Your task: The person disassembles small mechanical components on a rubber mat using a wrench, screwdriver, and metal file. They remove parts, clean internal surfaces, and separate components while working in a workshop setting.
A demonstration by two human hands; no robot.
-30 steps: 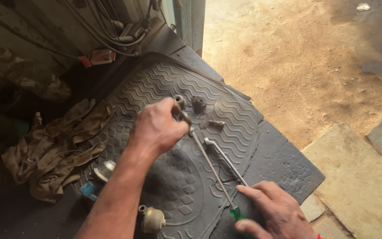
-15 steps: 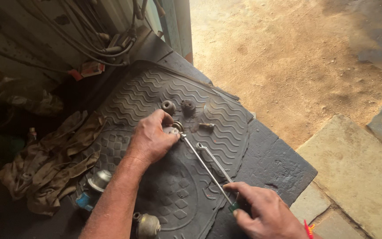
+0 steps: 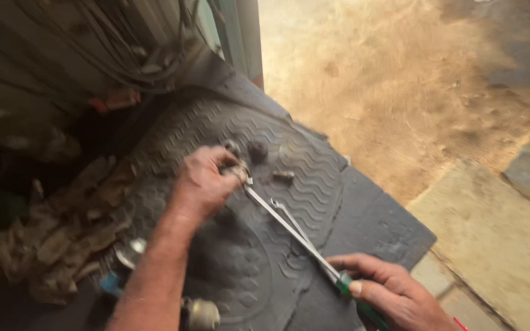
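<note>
The left hand (image 3: 202,184) is curled shut over a small metal part (image 3: 238,172) on the ribbed rubber mat (image 3: 314,178). The fingers press the part down against the mat, and the part itself is mostly hidden under the knuckles and blurred. The right hand (image 3: 394,294) is closed around the green handle of a long screwdriver (image 3: 289,228), gripping it at the mat's near edge. The shaft runs across the mat from that hand up to the small metal part, where its tip meets the left hand's fingertips. A slim wrench (image 3: 294,222) lies flat on the mat just beside the shaft, almost parallel to it. Beyond the left hand, farther up the mat, sit two small round dark fittings (image 3: 257,149), and a short bolt-like piece (image 3: 283,177) lies just to their right. A heap of dirty rags (image 3: 62,239) lies off the mat's left side, beside the left forearm. A small brass-coloured cylinder (image 3: 202,314) rests at the mat's near edge, close to the left forearm. Past the mat's right edge is sandy ground (image 3: 400,79) and a stone slab (image 3: 492,239).
</note>
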